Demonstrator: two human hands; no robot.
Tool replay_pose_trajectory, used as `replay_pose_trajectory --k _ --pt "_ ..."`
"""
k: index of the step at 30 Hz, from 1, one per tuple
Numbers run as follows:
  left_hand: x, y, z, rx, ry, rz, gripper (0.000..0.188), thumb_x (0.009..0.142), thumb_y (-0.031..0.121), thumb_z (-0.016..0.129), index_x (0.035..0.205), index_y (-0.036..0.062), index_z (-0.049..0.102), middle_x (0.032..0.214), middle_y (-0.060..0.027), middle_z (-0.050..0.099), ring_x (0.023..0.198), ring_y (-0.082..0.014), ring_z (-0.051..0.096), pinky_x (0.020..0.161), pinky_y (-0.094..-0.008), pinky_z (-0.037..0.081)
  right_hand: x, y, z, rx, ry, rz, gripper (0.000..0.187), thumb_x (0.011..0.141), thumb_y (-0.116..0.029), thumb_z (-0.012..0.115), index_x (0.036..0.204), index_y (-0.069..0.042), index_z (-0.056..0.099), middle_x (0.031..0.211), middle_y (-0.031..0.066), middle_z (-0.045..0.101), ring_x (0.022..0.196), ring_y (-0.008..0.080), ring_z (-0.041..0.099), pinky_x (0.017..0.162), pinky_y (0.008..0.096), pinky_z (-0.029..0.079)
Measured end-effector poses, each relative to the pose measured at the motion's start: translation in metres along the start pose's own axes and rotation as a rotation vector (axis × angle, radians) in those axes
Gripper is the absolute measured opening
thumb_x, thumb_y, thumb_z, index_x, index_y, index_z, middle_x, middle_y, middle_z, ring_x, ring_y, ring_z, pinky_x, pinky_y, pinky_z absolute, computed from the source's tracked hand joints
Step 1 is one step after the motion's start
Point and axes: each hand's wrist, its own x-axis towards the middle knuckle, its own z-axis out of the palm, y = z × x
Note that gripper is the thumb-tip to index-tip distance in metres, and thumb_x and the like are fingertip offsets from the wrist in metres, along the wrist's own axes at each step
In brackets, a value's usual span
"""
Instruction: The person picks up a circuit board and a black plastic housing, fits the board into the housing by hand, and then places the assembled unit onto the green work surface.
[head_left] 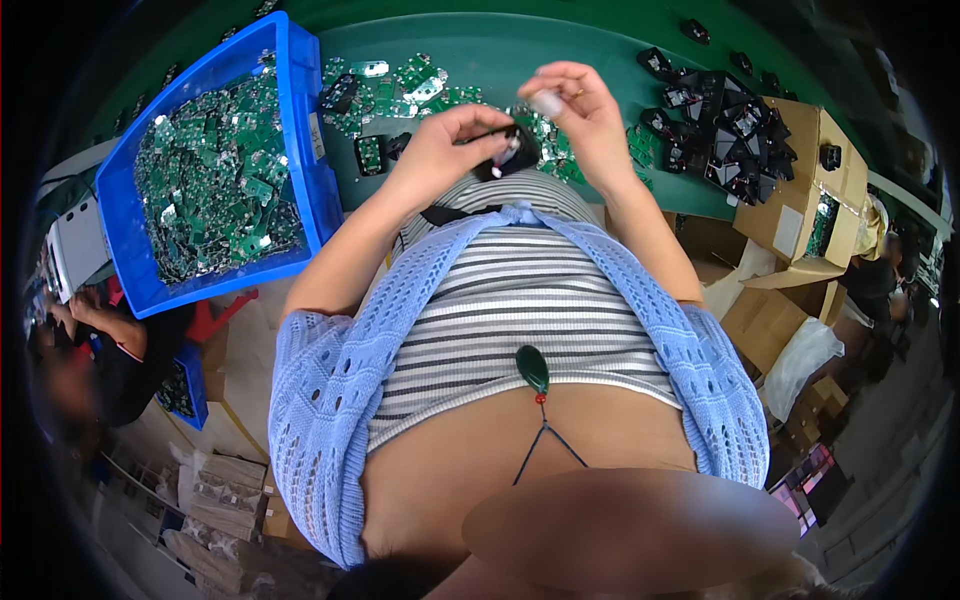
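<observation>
My left hand (450, 145) is closed round a small black plastic housing (518, 152), its open side tilted up and something pale inside. Just to the right and slightly beyond it, my right hand (585, 115) has thumb and index finger brought together. A whitish patch covers the thumb tip, perhaps a finger cot; whatever is pinched there is too small to make out. Behind both hands lie loose green circuit boards (425, 85). One black housing with a green board in it (371, 155) rests left of my left hand.
A large blue bin (318, 150) full of green circuit boards stands at the left on the green table (540, 40). To the right are heaped black housings (745, 125), beside an open cardboard box (790, 225). Another person's arm (112, 325) shows at the far left.
</observation>
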Motion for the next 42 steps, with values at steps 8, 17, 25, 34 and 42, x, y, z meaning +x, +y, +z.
replay_pose_trajectory --k 8,17,25,34,42 --pt "0.011 -0.002 0.009 -0.269 0.259 0.127 0.02 0.083 0.011 0.058 0.099 -0.0007 0.054 0.087 -0.0055 0.061 0.076 -0.0077 0.057 0.066 -0.0206 0.046 -0.023 -0.011 0.013 -0.064 0.005 0.28 0.029 0.091 -0.018 0.047 0.11 0.003 0.049 0.096 0.0101 0.058 0.076 0.0173 0.059 0.066 0.0277 0.051" --pt "0.019 -0.008 0.017 -0.144 0.36 0.225 0.019 0.082 0.013 0.059 0.091 0.0 0.049 0.08 -0.0067 0.06 0.065 -0.005 0.054 0.053 -0.0193 0.041 -0.018 -0.004 0.004 -0.137 0.143 0.156 0.016 0.087 -0.008 0.051 0.099 0.003 0.053 0.077 0.0084 0.058 0.065 0.0148 0.057 0.06 0.0264 0.05" --pt "0.029 -0.016 0.01 -0.05 0.511 0.363 0.015 0.083 0.009 0.057 0.088 0.0012 0.045 0.075 -0.0038 0.055 0.058 -0.0034 0.048 0.05 -0.0189 0.04 -0.027 -0.035 0.025 -0.035 0.125 -0.185 0.02 0.085 -0.002 0.053 0.103 0.003 0.047 0.079 0.0103 0.057 0.064 0.0128 0.057 0.057 0.0243 0.049" --pt "0.028 -0.012 0.016 0.01 0.537 0.438 0.017 0.081 0.007 0.058 0.09 -0.0004 0.045 0.08 -0.0074 0.057 0.066 -0.0094 0.058 0.055 -0.0227 0.045 -0.022 -0.033 0.03 -0.006 0.069 -0.188 0.021 0.084 -0.001 0.054 0.099 0.0 0.04 0.083 0.0105 0.054 0.065 0.0129 0.057 0.054 0.0242 0.05" --pt "0.029 -0.013 0.018 0.082 0.524 0.398 0.016 0.081 0.006 0.057 0.089 -0.0006 0.045 0.081 -0.0099 0.058 0.072 -0.0157 0.062 0.058 -0.0264 0.047 -0.021 -0.031 0.029 -0.017 0.083 -0.181 0.021 0.084 0.0 0.054 0.099 0.0 0.04 0.082 0.0093 0.053 0.064 0.0123 0.056 0.052 0.0233 0.049"
